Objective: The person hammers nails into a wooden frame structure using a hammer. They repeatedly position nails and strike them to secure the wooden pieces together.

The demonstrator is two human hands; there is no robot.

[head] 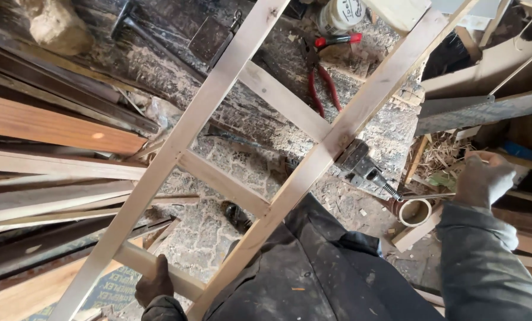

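The wooden frame, a ladder-like piece with two long rails and three crosspieces, runs from 7 o'clock up to 1 o'clock over the rough, dusty tabletop. It is clamped in the metal vise at about 3 o'clock of centre, where only one rail is gripped. With so long a piece held at one point, the frame could swing or twist out if the vise loosens, and the joints might be strained.

The stack of boards at 9 o'clock lies close under the frame's lower end; a slipping frame could knock against it.

The left hand, at 7 o'clock, has its fingers wrapped shut around the lowest crosspiece. Should that grip let go, the free end looks likely to drop.

The right hand, at 3 o'clock, has its fingers closed on the thin vise handle. Overtightening could crush the soft wood.

The red-handled pliers at 12 o'clock lie under the frame, near the upper crosspiece, and could be swept off the tabletop.
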